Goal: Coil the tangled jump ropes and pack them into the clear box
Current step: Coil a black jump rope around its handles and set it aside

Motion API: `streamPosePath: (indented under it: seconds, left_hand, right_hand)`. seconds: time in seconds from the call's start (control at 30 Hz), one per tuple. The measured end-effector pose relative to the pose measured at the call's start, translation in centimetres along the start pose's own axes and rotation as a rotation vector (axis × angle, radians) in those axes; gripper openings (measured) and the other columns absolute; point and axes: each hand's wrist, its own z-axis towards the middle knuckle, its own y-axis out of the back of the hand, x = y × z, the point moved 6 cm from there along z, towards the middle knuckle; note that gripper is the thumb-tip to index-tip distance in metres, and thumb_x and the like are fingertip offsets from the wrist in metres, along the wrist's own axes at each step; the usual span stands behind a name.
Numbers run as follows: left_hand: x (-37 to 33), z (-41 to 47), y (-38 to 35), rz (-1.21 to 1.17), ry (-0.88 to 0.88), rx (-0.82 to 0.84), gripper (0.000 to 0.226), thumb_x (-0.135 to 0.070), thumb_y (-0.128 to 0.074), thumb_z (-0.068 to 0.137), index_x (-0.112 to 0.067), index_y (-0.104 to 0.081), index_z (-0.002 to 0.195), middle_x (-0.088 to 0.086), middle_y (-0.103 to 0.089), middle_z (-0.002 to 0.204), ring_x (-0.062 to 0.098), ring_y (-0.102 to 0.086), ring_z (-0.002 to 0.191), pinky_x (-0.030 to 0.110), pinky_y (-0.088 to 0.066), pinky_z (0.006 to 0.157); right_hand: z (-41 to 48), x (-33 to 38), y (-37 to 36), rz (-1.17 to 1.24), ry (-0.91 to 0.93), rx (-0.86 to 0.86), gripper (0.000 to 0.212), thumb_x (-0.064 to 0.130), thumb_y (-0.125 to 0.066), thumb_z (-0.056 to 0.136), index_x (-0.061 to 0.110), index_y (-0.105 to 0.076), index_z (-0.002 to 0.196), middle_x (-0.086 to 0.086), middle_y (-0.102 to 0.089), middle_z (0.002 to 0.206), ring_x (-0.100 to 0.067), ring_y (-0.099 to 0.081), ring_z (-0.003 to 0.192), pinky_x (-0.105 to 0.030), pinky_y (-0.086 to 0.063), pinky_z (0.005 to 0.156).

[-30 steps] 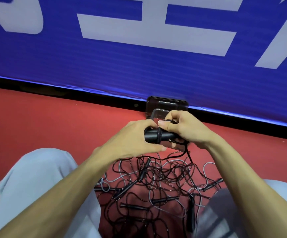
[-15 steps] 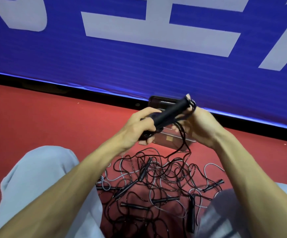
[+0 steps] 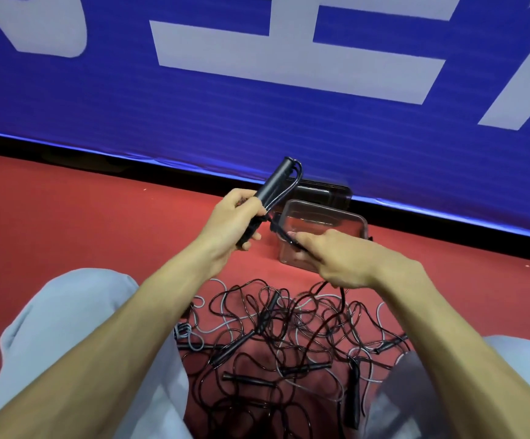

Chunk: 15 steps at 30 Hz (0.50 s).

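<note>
where red floor (image 3: pixel 67 217) meets blue banner (image 3: pixel 194 122) behind the clear box (image 3: pixel 352 218), left fingers (image 3: pixel 241 199) grasp rope handles (image 3: pixel 276 180), right fingers (image 3: pixel 312 240) pinch cord (image 3: pixel 284 233).

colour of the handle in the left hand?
Black handle, plain, no pattern; shows best in the head view.

Black handles (image 3: pixel 272 185) tilt up just left of your clear box (image 3: pixel 324 206), cord (image 3: pixel 286 235) trailing right; other ropes (image 3: pixel 276 343) lie tangled nearer you.
</note>
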Motion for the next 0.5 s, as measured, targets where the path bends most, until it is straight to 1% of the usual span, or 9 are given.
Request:
streamPosePath:
  seconds: [0.03,0.1,0.17,0.23,0.3,0.37,0.4,0.43,0.5]
  left_hand:
    - [0.1,0.2,-0.2,0.07,-0.013,0.011,0.015,-0.013,-0.056,0.09,-0.021,-0.057,0.103,0.003,-0.058,0.087,0.019,-0.055,0.068,0.027,-0.036,0.05]
    - [0.3,0.4,-0.6,0.244,-0.058,0.051,0.018,-0.015,-0.06,0.089,-0.025,-0.056,0.103,0.005,-0.06,0.087,0.018,-0.055,0.07,0.03,-0.04,0.056]
    - [0.6,0.6,-0.9,0.402,-0.107,0.095,0.023,-0.015,-0.064,0.087,-0.027,-0.056,0.105,0.008,-0.064,0.09,0.018,-0.056,0.072,0.034,-0.043,0.063]
    - [0.7,0.7,-0.9,0.525,-0.163,0.114,0.032,-0.017,-0.069,0.084,-0.024,-0.058,0.114,0.012,-0.065,0.102,0.017,-0.058,0.076,0.03,-0.045,0.066]
    - [0.3,0.8,-0.7,0.665,-0.228,0.111,0.044,-0.022,-0.073,0.082,-0.026,-0.058,0.123,0.009,-0.058,0.113,0.016,-0.059,0.089,0.023,-0.043,0.07]
    - [-0.1,0.4,-1.0,0.796,-0.278,0.145,0.054,-0.024,-0.074,0.08,-0.028,-0.056,0.13,0.003,-0.053,0.115,0.015,-0.055,0.099,0.022,-0.039,0.077]
    - [-0.2,0.1,-1.3,0.847,-0.302,0.185,0.055,-0.023,-0.074,0.08,-0.029,-0.056,0.131,0.001,-0.053,0.111,0.014,-0.054,0.098,0.022,-0.038,0.078]
    - [-0.1,-0.2,-1.8,0.888,-0.323,0.24,0.053,-0.022,-0.073,0.08,-0.031,-0.057,0.13,-0.002,-0.053,0.105,0.012,-0.054,0.093,0.022,-0.038,0.078]
    - [0.0,-0.9,-2.5,0.917,-0.34,0.322,0.044,-0.021,-0.07,0.079,-0.037,-0.058,0.118,-0.01,-0.052,0.094,0.009,-0.054,0.083,0.022,-0.039,0.072]
  right_hand:
    - [0.1,0.4,-0.2,-0.033,0.029,0.0,0.011,0.017,-0.041,0.102,0.015,-0.049,0.109,0.014,-0.04,0.067,-0.002,-0.04,0.056,-0.02,-0.033,0.056]
    - [0.3,0.8,-0.2,-0.083,0.072,-0.03,0.007,0.015,-0.042,0.101,0.015,-0.049,0.102,0.015,-0.04,0.067,-0.003,-0.041,0.057,-0.029,-0.038,0.063]
    - [0.1,0.8,0.7,-0.126,0.099,-0.111,0.014,0.023,-0.043,0.102,0.013,-0.053,0.104,0.008,-0.052,0.074,-0.014,-0.052,0.066,-0.035,-0.044,0.066]
    - [-0.4,0.7,2.1,-0.171,0.117,-0.242,0.024,0.034,-0.044,0.101,0.016,-0.059,0.108,-0.001,-0.062,0.089,-0.024,-0.06,0.084,-0.038,-0.05,0.07]
    - [-1.0,0.9,3.7,-0.183,0.157,-0.407,0.022,0.038,-0.054,0.096,0.023,-0.066,0.107,0.002,-0.065,0.097,-0.022,-0.061,0.094,-0.035,-0.048,0.068]
    - [-1.5,1.4,4.7,-0.175,0.223,-0.552,0.019,0.038,-0.065,0.089,0.024,-0.072,0.099,0.005,-0.066,0.09,-0.022,-0.062,0.087,-0.03,-0.038,0.059]
    - [-1.7,1.6,4.9,-0.182,0.247,-0.606,0.018,0.038,-0.068,0.084,0.023,-0.074,0.093,0.005,-0.066,0.084,-0.023,-0.063,0.08,-0.028,-0.033,0.056]
    - [-1.8,1.7,4.9,-0.183,0.262,-0.639,0.018,0.037,-0.069,0.08,0.021,-0.074,0.088,0.004,-0.065,0.079,-0.023,-0.064,0.075,-0.027,-0.032,0.054]
    - [-1.7,1.8,4.6,-0.125,0.283,-0.638,0.02,0.036,-0.074,0.075,0.018,-0.072,0.084,0.003,-0.065,0.078,-0.024,-0.063,0.071,-0.031,-0.041,0.051]
